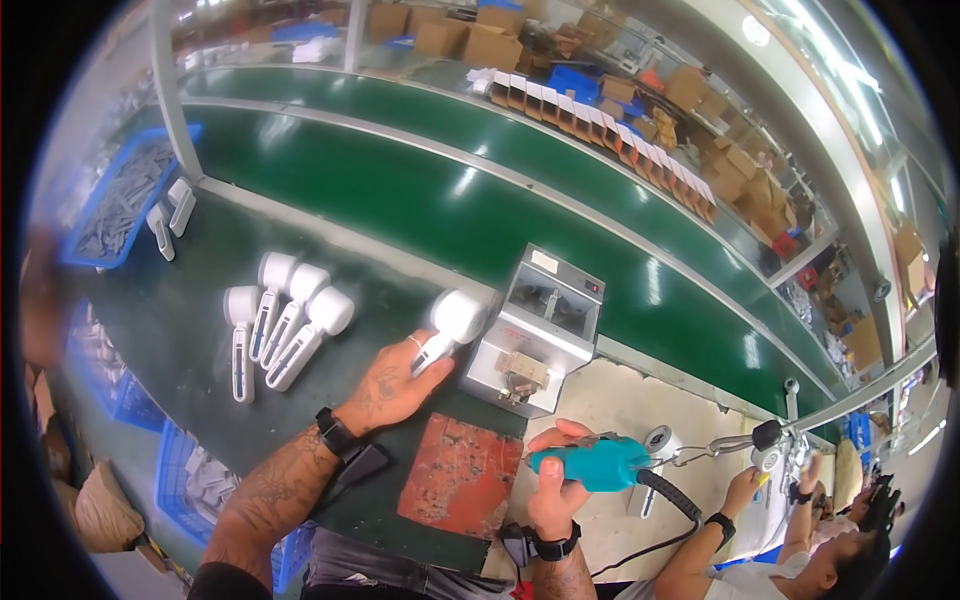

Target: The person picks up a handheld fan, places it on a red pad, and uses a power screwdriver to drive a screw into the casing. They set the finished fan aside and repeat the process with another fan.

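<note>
One white round-headed handheld device (460, 316) sits in the left hand (395, 385), its handle gripped between thumb and fingers, its head just beside a grey metal screw feeder (535, 340). The right hand (552, 502) is wrapped around a teal electric screwdriver (607, 464) clipped to a metal hook (732, 442); its bit is out of sight. Good work here, I'd judge, calls for a firm handle grip, the driver kept square and its black cable (672, 491) slack. Four similar devices (286, 329) lie farther left.
</note>
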